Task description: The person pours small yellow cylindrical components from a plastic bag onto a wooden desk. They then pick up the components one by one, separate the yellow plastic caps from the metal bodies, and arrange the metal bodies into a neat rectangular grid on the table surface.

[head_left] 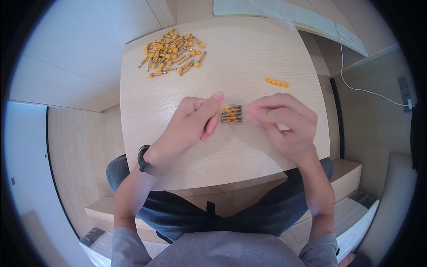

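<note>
Over the middle of the table, my left hand (198, 115) is closed round the yellow ends of a small bundle of connector bolts (231, 115). Their orange shafts lie side by side, with dark metal tips pointing right. My fingers hide the yellow ends. Just right of those tips is my right hand (284, 122), thumb and fingers pinched together with a small gap to the bundle. Whether anything sits in that pinch is too small to make out. A loose pile of similar yellow-headed bolts (171, 53) spreads over the table's far left.
A short row of yellow plastic pieces (278, 82) lies beyond my right hand on the pale wooden table (240, 53). Clear plastic wrap (278, 13) rests at the far edge by a white board. A white cable (342, 62) runs to a wall socket on the right.
</note>
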The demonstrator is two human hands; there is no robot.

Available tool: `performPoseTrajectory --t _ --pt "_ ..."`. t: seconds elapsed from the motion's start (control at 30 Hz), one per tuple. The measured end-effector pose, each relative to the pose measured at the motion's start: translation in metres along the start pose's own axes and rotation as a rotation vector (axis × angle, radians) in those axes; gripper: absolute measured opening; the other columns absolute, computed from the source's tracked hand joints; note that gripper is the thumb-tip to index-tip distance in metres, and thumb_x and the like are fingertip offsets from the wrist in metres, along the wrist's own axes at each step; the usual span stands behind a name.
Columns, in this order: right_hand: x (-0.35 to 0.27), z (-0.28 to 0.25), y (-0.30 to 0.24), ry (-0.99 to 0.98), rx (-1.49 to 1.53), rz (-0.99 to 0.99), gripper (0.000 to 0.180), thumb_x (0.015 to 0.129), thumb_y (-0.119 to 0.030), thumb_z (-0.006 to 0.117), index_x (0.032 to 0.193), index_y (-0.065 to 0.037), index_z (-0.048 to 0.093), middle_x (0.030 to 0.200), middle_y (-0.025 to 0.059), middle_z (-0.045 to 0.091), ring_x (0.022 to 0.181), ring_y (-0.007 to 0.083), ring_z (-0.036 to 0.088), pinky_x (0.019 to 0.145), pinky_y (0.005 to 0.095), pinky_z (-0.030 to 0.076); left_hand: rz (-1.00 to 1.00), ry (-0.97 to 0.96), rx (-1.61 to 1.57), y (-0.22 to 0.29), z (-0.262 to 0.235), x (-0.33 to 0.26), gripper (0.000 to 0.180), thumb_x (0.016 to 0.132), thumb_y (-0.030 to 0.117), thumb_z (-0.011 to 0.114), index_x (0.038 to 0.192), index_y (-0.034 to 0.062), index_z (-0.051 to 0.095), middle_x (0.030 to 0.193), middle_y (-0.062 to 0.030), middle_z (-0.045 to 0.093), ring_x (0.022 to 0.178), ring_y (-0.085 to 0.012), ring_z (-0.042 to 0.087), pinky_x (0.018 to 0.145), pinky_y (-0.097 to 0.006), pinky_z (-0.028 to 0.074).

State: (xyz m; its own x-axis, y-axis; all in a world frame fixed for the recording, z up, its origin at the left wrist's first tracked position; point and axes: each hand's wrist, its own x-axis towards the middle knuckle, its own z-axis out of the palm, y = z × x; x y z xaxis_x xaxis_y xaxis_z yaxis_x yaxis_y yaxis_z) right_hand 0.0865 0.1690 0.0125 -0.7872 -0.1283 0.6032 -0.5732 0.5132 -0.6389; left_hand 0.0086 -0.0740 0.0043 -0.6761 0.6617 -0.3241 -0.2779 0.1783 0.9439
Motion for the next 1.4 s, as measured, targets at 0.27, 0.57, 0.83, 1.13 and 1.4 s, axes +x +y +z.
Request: performPoseTrajectory --t 0.27,0.57,0.83,1.13,1.4 --pt "0.004 -0.02 0.024 0.223 0.116 0.309 0.021 0.092 0.009 0.079 0.11 -0.001 0.082 0.111 0.0117 0.079 0.099 0.018 0.078 0.086 0.0299 0.067 0.371 0.354 0.567 -0.008 0.013 0.035 0.013 0.097 0.013 0.08 0.102 0.0015 0.083 0.095 -0.0109 0.072 0.09 -0.0232 0.066 0.079 -0.036 0.056" --pt "0.005 -0.033 0.032 0.274 0.064 0.318 0.021 0.093 0.009 0.077 0.112 0.001 0.081 0.11 0.0121 0.078 0.1 0.0181 0.078 0.087 0.0297 0.067 0.378 0.305 0.681 -0.017 0.012 0.038 0.013 0.094 0.009 0.079 0.104 0.0027 0.085 0.101 -0.0122 0.069 0.101 -0.0286 0.066 0.089 -0.04 0.056" --pt "0.009 -0.057 0.058 0.325 -0.065 0.623 0.016 0.096 0.001 0.075 0.111 0.003 0.08 0.105 0.0097 0.08 0.096 0.0145 0.076 0.088 0.0303 0.065 0.361 0.291 0.687 -0.018 0.009 0.036 0.012 0.095 0.005 0.079 0.105 0.0036 0.085 0.103 -0.0089 0.069 0.095 -0.0216 0.068 0.084 -0.034 0.058" --pt "0.002 -0.069 0.074 0.047 -0.355 0.728 0.017 0.087 -0.001 0.075 0.104 0.002 0.08 0.094 0.0124 0.079 0.088 0.0175 0.076 0.083 0.0317 0.062 0.324 0.292 0.592 -0.017 0.012 0.034 0.011 0.094 0.007 0.078 0.101 0.0026 0.085 0.102 -0.0115 0.07 0.099 -0.0261 0.067 0.087 -0.038 0.059" --pt "0.003 -0.066 0.071 -0.043 -0.301 0.699 0.017 0.085 0.003 0.077 0.102 0.002 0.079 0.094 0.0113 0.08 0.087 0.0174 0.076 0.085 0.0308 0.062 0.362 0.286 0.623 -0.022 0.009 0.036 0.01 0.093 0.007 0.079 0.099 0.0023 0.085 0.099 -0.0101 0.07 0.097 -0.0249 0.066 0.084 -0.038 0.056"
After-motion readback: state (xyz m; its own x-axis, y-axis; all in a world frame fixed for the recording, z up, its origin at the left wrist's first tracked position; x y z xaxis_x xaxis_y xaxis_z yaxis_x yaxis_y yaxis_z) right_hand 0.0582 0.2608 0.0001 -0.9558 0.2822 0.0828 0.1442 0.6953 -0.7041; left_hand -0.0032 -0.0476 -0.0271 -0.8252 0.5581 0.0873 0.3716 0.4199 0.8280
